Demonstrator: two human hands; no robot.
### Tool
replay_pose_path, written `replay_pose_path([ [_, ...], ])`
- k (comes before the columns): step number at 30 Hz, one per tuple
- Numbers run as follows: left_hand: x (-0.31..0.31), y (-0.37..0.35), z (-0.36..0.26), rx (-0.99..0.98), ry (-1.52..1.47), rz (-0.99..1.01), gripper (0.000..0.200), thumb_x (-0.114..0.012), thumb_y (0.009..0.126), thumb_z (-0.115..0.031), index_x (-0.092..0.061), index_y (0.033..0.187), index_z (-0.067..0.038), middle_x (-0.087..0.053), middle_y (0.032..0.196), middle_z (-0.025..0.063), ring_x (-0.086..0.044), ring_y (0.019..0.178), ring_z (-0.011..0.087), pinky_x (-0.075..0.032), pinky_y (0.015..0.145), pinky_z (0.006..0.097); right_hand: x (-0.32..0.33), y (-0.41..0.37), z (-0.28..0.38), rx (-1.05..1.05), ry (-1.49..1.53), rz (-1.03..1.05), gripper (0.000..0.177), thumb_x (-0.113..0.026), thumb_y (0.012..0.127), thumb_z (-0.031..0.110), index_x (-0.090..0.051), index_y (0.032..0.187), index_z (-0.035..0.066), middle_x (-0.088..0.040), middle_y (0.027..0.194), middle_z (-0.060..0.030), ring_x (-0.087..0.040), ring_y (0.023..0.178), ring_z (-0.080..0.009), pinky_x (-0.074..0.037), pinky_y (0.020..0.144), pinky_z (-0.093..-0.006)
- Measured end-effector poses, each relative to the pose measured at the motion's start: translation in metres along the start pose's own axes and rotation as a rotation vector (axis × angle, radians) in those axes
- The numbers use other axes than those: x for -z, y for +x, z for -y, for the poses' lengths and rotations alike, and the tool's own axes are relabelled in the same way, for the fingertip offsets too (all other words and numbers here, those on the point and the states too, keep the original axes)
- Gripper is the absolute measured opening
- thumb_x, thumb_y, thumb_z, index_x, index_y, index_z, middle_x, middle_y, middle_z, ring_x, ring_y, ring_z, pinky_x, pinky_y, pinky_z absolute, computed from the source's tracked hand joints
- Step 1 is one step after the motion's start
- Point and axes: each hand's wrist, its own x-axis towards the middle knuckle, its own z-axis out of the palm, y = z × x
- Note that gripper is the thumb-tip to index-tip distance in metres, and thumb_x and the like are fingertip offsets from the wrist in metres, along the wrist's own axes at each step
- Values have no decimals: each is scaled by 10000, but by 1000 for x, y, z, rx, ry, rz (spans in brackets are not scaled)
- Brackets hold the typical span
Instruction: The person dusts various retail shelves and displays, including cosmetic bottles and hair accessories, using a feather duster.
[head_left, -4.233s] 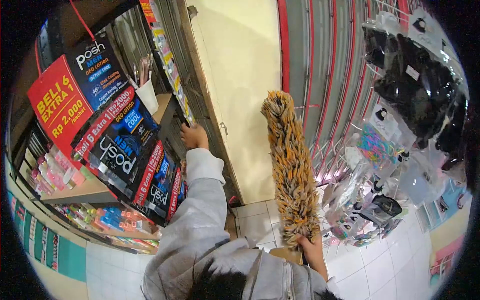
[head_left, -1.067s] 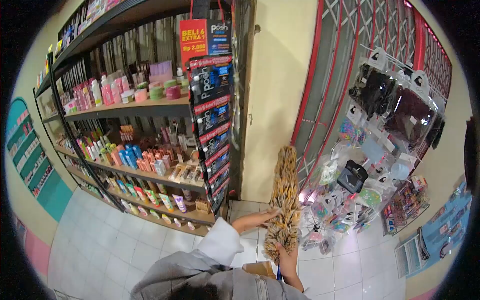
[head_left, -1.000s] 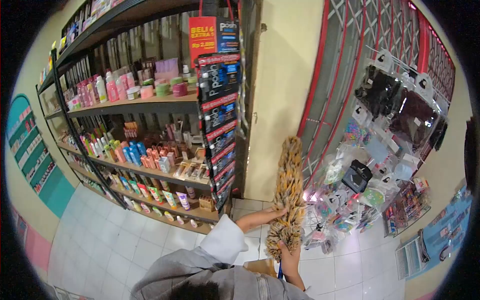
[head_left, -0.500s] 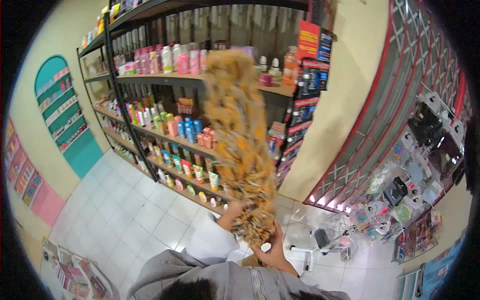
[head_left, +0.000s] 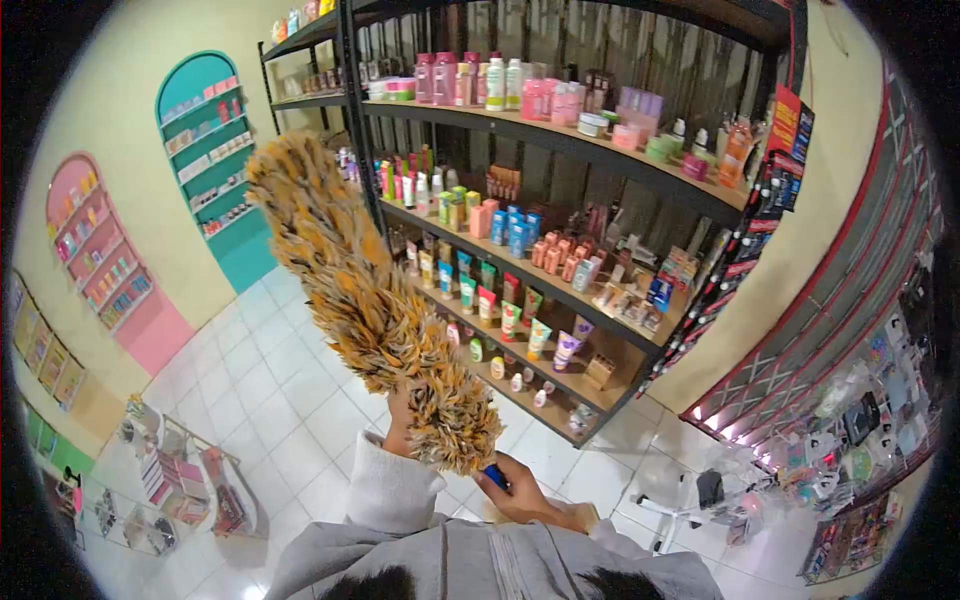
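A long feather duster [head_left: 370, 290] with orange, brown and grey feathers slants up to the left in front of me. My right hand [head_left: 520, 493] is closed around its blue handle [head_left: 495, 476], just below the feathers. At the lower feathers is my left hand [head_left: 398, 428], partly behind them; its fingers are hidden, so its grip does not show. Beyond the duster stands a black shelf rack [head_left: 560, 135] with bottles, jars, small boxes and tubes. The duster's tip overlaps the rack's left side in view, apparently without contact.
Teal [head_left: 250, 265] and pink [head_left: 150, 340] wall niches hold small goods on the left. A glass display case [head_left: 165, 480] stands at lower left. At right are a folding metal gate [head_left: 810, 330] and hanging plastic-wrapped goods [head_left: 850, 430]. White tiles [head_left: 290, 430] cover the floor.
The duster has swung from nearly upright to leaning left. My view has shifted, so the rack sits farther right and more of its shelves show. The blue handle is now visible in my right hand.
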Motion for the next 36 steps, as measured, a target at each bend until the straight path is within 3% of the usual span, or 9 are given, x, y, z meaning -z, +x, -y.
replay_pose_path([
  [2,62,2,-4,65,168,-59,445,-574,879,-169,-456,1280,-15,-588,1191,127,-604,1059,261,-542,851,431,-20,2,-7,-45,163,1,196,-612,901,160,-600,1049,32,-607,863,-89,-549,734,-139,-454,652,-293],
  [4,24,-8,-30,118,753,-187,443,-581,898,-258,-483,1258,-20,-610,1159,116,-613,1015,224,-534,794,371,-29,9,0,-47,305,-62,193,-606,889,108,-600,1062,22,-616,877,-44,-511,744,-93,-437,652,-267],
  [7,37,-4,-39,21,680,-66,488,-556,917,-444,-542,1180,-33,-637,1082,91,-602,900,144,-469,681,269,-32,13,-16,-213,240,-103,205,-608,881,107,-599,1061,10,-608,816,-24,-500,695,-90,-428,624,-261],
  [8,36,1,-40,36,397,-56,494,-546,918,-466,-548,1163,-37,-637,1070,81,-594,885,130,-458,673,266,-32,15,-26,-279,143,-74,188,-619,880,131,-593,1024,14,-562,726,12,-465,639,-76,-396,572,-250],
  [11,42,20,-51,-21,143,60,421,-562,932,-320,-493,1245,-47,-634,1089,74,-596,918,126,-481,727,270,-39,24,-26,-275,396,-95,123,-599,895,138,-569,948,31,-502,660,34,-424,599,-61,-359,529,-255],
  [17,74,49,-58,-138,424,-79,490,-497,844,71,-419,1315,-40,-629,1154,84,-625,954,151,-497,817,267,-58,81,-24,-209,468,-9,68,-552,927,92,-547,927,25,-483,653,48,-421,587,-42,-327,505,-239],
  [22,126,91,-101,-54,662,-142,253,-540,812,82,-622,1041,12,-675,1017,59,-636,902,132,-502,797,263,-84,160,-20,-223,543,60,125,-515,930,63,-504,807,52,-470,611,25,-415,530,-65,-324,484,-250],
  [28,161,159,-182,-142,627,-215,156,-651,816,27,-652,972,27,-682,887,76,-646,780,130,-527,723,232,-105,273,-30,-204,452,136,122,-528,937,83,-569,1044,40,-460,604,38,-391,504,-52,-309,456,-227],
  [36,200,247,-210,-218,784,-285,182,-699,809,3,-649,977,52,-685,876,112,-659,776,155,-570,709,285,-113,386,-62,-244,308,122,195,-621,896,155,-620,1031,14,-578,723,-3,-492,643,-89,-430,595,-270],
])
